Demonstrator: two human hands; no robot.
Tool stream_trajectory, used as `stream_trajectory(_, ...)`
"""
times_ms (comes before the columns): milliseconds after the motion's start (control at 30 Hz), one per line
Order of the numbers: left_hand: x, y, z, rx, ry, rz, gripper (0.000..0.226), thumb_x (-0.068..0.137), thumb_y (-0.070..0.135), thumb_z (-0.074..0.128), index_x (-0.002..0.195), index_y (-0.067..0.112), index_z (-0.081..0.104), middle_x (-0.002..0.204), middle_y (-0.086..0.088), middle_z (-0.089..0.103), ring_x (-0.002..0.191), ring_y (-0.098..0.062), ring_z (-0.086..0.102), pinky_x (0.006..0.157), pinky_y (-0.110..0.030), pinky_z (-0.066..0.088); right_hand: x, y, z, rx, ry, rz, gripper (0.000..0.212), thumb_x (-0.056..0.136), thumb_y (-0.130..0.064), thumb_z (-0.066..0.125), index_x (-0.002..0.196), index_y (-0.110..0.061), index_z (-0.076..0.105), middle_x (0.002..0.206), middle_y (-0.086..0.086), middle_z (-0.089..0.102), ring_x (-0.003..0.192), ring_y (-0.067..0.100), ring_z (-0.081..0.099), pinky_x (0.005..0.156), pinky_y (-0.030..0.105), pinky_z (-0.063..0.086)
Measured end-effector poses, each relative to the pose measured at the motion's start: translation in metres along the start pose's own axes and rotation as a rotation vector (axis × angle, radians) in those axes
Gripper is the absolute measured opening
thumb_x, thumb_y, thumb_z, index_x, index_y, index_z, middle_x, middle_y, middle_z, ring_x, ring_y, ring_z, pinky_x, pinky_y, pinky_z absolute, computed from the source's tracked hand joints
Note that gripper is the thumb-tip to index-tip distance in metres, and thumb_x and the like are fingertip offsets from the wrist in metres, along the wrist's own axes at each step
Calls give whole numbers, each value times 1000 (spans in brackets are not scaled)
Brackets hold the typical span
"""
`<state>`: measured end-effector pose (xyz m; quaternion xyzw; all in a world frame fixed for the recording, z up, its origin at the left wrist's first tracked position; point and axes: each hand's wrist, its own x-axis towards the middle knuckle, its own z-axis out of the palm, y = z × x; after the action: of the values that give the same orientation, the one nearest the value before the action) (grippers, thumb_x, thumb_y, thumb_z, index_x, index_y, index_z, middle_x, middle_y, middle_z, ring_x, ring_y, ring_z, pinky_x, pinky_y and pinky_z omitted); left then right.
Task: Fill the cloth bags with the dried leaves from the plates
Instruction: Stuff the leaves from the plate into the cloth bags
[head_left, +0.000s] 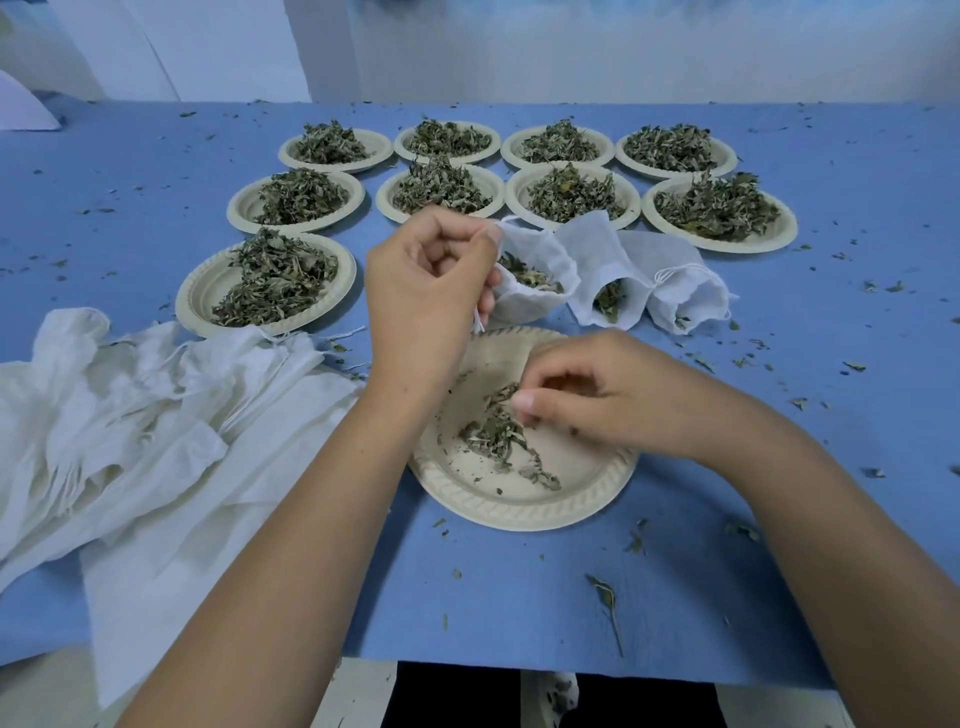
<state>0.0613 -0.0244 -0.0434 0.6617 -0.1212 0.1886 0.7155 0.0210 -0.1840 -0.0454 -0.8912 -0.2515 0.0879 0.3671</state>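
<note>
Spare bags (156, 415) sit piled at your left, out of the working spot. Your left hand (426, 296) pinches the bag (540, 299) by its rim, propping the mouth open just beyond the plate (509, 512). Your right hand (618, 397) has its fingers curled round a pinch of leaves (493, 434). It's a short, open hop to the mouth, though filled bags (605, 270) crowd its right side.

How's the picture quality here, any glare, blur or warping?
Head view: soft even light, no glare, faint shadows under the plates; wall at top smeared; wide-angle stretch toward the bottom corners; left hand on the bag and right hand on the leaves slightly soft.
</note>
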Motion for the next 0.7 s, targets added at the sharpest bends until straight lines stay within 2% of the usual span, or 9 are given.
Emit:
stream_trajectory(67, 0, 0, 1, 5, -2, -5, 12, 90, 2, 63, 80, 6, 65, 55, 0, 61, 43, -11, 50, 44, -23, 43, 2, 4, -4, -77, 160, -32, 13, 82, -29, 70, 84, -16, 70, 82, -6, 62, 71, 8, 56, 68, 22, 44)
stream_trajectory(100, 0, 0, 1, 6, 0, -8, 12, 90, 2, 63, 79, 7, 65, 55, 0, 61, 43, -11, 50, 45, -23, 43, 2, 5, -7, -122, 175, -23, 16, 80, -29, 74, 91, -19, 69, 91, -7, 61, 78, 8, 55, 73, 22, 43)
stream_trajectory(200, 0, 1, 1, 6, -5, -14, 12, 90, 2, 63, 79, 7, 65, 54, 0, 61, 43, -12, 49, 44, -23, 43, 1, 7, -4, -271, -43, 15, 48, 78, -36, 75, 122, -31, 57, 125, -14, 49, 116, 2, 41, 100, 20, 33)
stream_trajectory(267, -1, 1, 1, 4, -16, -13, 12, 91, 2, 63, 80, 6, 65, 55, -1, 60, 43, -12, 49, 45, -23, 43, 1, 4, 3, -283, -137, -26, 53, 78, -34, 76, 127, -32, 55, 130, -16, 47, 123, 0, 34, 106, 18, 26)
stream_trajectory(333, -1, 1, 2, 7, -20, -11, 13, 91, 2, 63, 80, 6, 65, 55, -1, 60, 43, -12, 49, 45, -22, 43, 2, 3, 6, -210, -160, -76, 45, 77, -25, 78, 119, -31, 62, 125, -15, 51, 120, -1, 38, 104, 14, 27)
stream_trajectory(433, -1, 1, 1, 4, -20, -17, 13, 91, 3, 63, 80, 7, 65, 55, -1, 60, 43, -11, 49, 45, -21, 43, 1, 3, 3, -164, -150, -79, 32, 76, -11, 77, 103, -27, 71, 112, -14, 58, 103, -1, 51, 88, 10, 36)
stream_trajectory(533, -1, 1, 1, 10, -22, -19, 12, 91, 4, 63, 80, 7, 65, 56, -2, 61, 44, -12, 50, 45, -22, 43, 4, 4, 3, -207, -58, -63, 17, 78, -6, 75, 89, -19, 75, 92, -17, 61, 87, 1, 56, 83, 17, 41)
stream_trajectory(600, -1, 1, 1, 20, -26, -17, 12, 91, 4, 63, 80, 7, 65, 56, -1, 61, 44, -12, 50, 45, -22, 43, 5, 2, 3, -209, -20, -93, 10, 79, -5, 75, 83, -14, 75, 86, -13, 64, 83, 2, 59, 83, 20, 43)
stream_trajectory(700, 0, 1, 0, 22, -25, -16, 13, 91, 4, 64, 79, 9, 66, 55, 0, 60, 43, -12, 50, 45, -22, 43, 1, -4, -1, -15, 90, -161, 9, 77, -3, 75, 81, -11, 75, 85, -4, 70, 81, 10, 65, 80, 26, 50)
